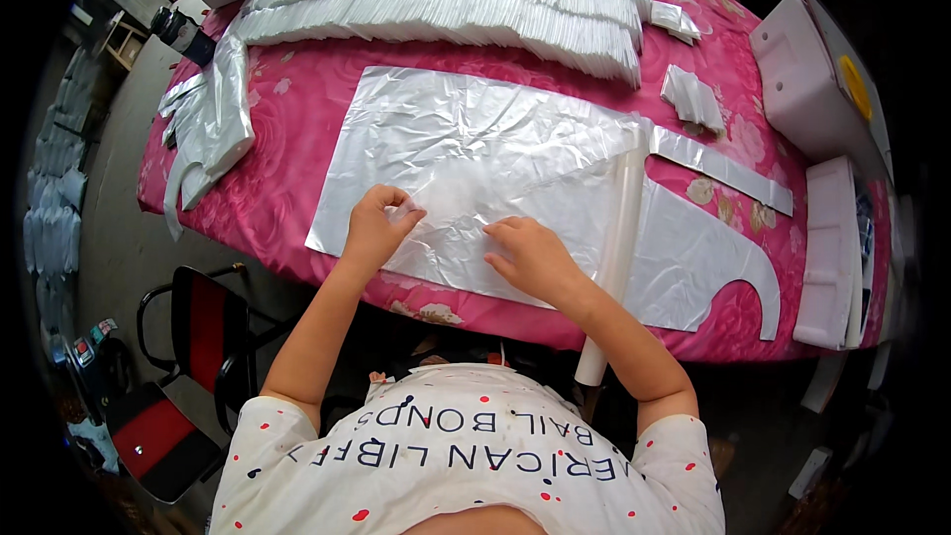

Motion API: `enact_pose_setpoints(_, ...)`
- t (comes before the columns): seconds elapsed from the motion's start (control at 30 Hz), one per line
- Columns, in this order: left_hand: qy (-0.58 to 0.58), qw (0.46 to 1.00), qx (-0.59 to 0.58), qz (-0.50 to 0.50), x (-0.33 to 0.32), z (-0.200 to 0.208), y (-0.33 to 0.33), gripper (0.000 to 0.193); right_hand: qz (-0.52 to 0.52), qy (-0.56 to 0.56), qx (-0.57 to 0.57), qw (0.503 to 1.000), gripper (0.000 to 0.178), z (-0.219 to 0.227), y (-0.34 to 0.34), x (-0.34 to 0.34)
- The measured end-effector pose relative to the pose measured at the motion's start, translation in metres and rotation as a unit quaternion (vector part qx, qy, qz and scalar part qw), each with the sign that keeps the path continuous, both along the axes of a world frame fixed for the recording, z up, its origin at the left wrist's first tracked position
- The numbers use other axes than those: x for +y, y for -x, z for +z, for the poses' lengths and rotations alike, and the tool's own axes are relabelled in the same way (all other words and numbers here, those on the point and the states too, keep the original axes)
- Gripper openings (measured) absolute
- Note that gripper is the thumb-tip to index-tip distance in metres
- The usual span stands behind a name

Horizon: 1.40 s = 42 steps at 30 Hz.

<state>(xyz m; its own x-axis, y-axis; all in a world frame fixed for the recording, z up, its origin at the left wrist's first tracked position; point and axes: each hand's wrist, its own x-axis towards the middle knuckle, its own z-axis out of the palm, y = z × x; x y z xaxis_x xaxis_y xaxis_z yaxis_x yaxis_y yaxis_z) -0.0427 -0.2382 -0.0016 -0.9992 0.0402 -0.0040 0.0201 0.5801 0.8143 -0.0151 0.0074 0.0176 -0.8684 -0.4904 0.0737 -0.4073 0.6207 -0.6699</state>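
Currently, in the head view, a flat, silvery-white plastic apron (pixel 515 119) lies creased across a pink floral tablecloth (pixel 297 104), directly under both hands. The left hand (pixel 381 223) is over its near edge, thumb and fingertips brought together on a wisp of clear plastic film (pixel 451 193), which spreads over the apron between the hands. The right hand (pixel 535 256) sits farther right above the same sheet, fingers bent and thumb held apart from them; whether its fingertips press the surface, I cannot tell. Just right of that hand, a long translucent tube (pixel 622 208) crosses the apron, its near end passing beneath the right forearm and beyond the table edge. Past the apron's far edge stand rows of folded white plastic bundles (pixel 446 5).
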Motion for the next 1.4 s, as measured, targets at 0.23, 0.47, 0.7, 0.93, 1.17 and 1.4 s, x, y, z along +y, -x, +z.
enact_pose_setpoints(0.23, -0.317, 0.930, -0.187, 0.006, 0.019, 0.021, 0.000, 0.029, -0.099, 0.175, -0.072, 0.977, 0.031, 0.020, 0.010, -0.032)
enact_pose_setpoints(0.47, -0.142, 0.983, -0.086, -0.073, 0.028, 0.019, 0.003, 0.035, -0.131, 0.274, -0.241, 0.922, 0.019, -0.001, 0.032, -0.043)
enact_pose_setpoints(0.7, -0.288, 0.948, -0.136, -0.029, 0.018, 0.002, 0.008, 0.020, -0.137, 0.262, -0.263, 0.918, 0.016, -0.005, 0.034, -0.037)
enact_pose_setpoints(0.93, -0.203, 0.973, -0.082, 0.070, -0.002, -0.009, 0.015, 0.014, -0.142, 0.292, -0.291, 0.900, 0.015, -0.009, 0.039, -0.030)
enact_pose_setpoints(1.17, 0.008, 0.995, 0.100, 0.030, 0.007, 0.002, 0.015, 0.019, -0.137, 0.366, -0.321, 0.863, 0.013, -0.001, 0.046, -0.014)
enact_pose_setpoints(1.4, -0.299, 0.949, -0.102, -0.009, 0.013, 0.008, 0.019, 0.031, -0.114, 0.374, -0.353, 0.850, 0.012, 0.007, 0.048, 0.000)
